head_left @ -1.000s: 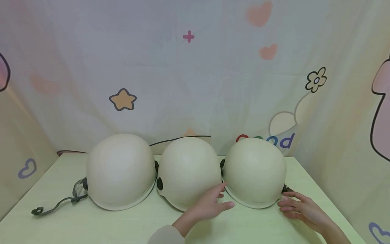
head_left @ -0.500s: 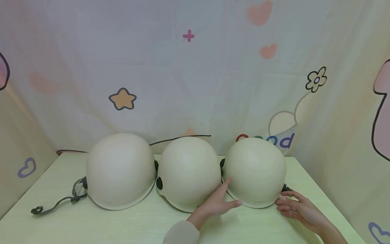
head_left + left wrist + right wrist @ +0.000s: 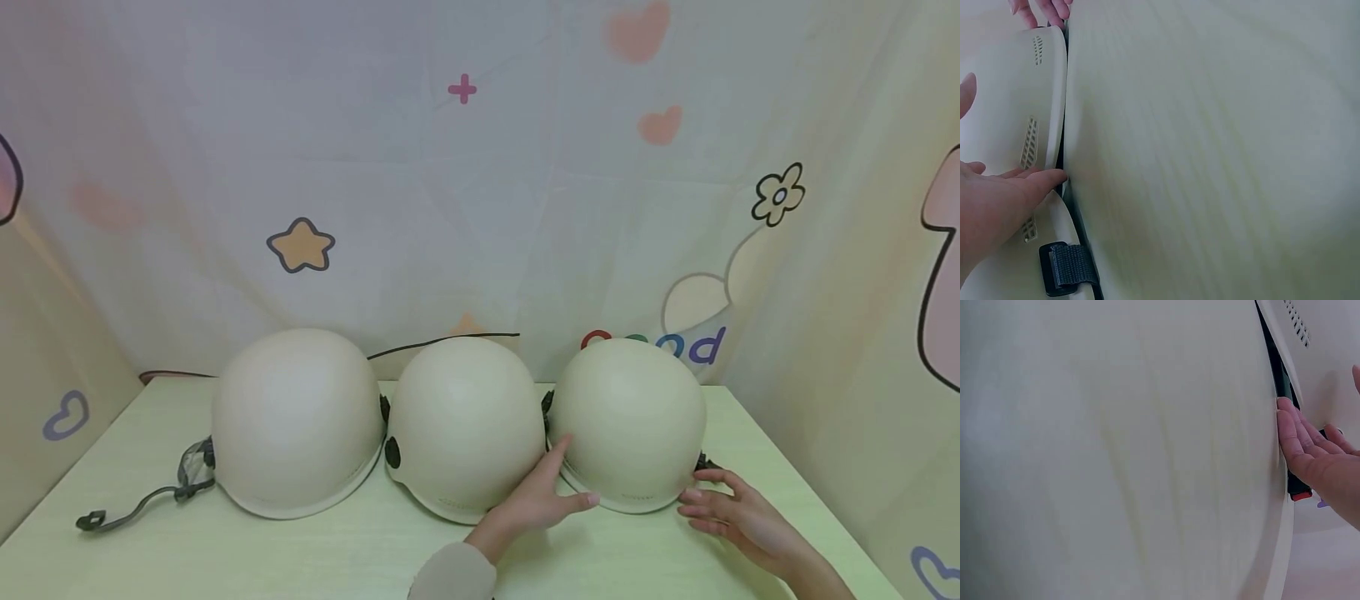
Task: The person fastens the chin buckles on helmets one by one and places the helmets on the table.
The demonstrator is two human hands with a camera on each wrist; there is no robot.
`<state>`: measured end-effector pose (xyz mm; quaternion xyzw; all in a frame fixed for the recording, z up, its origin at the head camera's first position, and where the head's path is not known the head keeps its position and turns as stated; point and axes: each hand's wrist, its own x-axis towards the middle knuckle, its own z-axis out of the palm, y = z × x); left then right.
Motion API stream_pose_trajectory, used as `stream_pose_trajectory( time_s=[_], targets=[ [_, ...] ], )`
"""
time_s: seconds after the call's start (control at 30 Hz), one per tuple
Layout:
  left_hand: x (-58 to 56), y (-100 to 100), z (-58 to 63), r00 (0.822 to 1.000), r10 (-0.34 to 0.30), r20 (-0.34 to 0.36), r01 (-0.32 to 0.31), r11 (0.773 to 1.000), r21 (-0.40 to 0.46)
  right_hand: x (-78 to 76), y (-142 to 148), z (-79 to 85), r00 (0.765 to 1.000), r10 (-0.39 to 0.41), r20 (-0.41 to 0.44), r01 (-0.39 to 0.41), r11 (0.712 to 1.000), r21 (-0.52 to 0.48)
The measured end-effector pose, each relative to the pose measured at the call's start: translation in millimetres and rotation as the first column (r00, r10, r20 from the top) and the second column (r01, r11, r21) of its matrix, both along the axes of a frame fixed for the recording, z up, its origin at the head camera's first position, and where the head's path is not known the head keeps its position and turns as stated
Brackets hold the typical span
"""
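Observation:
Three cream-white helmets stand in a row, domes up. My left hand (image 3: 528, 500) reaches across the front of the middle helmet (image 3: 465, 417) to the left side of the right helmet (image 3: 630, 417), its thumb and fingers spread. In the left wrist view, that hand (image 3: 997, 203) lies by the vented lower edge. My right hand (image 3: 738, 512) is at the right helmet's other side, fingers loosely bent at the rim, beside a dark strap fitting (image 3: 703, 463). The right wrist view shows the fingertips along the rim, near a black strap end with a red buckle (image 3: 1301, 496).
On the left, the third helmet (image 3: 296, 417) has a dark chin strap (image 3: 142, 504) trailing onto the pale table (image 3: 300, 558). A patterned curtain (image 3: 480, 208) hangs close behind and on both sides. A dark webbing buckle (image 3: 1066, 269) shows at the middle helmet's rim.
My left hand has moved right, from the middle helmet's edge onto the left side of the right helmet. The right hand has shifted slightly left toward the rim. The helmets look still.

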<state>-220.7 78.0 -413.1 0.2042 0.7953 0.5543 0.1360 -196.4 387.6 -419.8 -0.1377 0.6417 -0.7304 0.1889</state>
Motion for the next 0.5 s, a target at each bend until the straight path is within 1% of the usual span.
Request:
stream_pose_trajectory(
  time_s=[0.1,0.23,0.4,0.5],
  targets=[
    [0.6,-0.5,0.3,1.0,-0.009,0.009,0.009,1.0,-0.002,1.2,-2.0,1.5,1.0,-0.023,0.012,0.022,0.999,0.028],
    [1.2,-1.5,-0.6,1.0,-0.022,0.011,0.022,1.0,-0.001,1.5,-3.6,2.4,0.999,-0.031,0.016,0.03,0.999,0.042],
    [0.3,-2.1,-2.8,0.998,-0.058,-0.03,0.058,0.998,-0.019,2.1,-3.6,2.6,1.0,-0.027,0.01,0.026,0.999,0.042],
    [-0.8,-2.6,-4.3,0.997,-0.065,-0.043,0.064,0.998,-0.023,2.0,-4.0,2.6,1.0,-0.028,0.007,0.028,0.998,0.051]
  ],
)
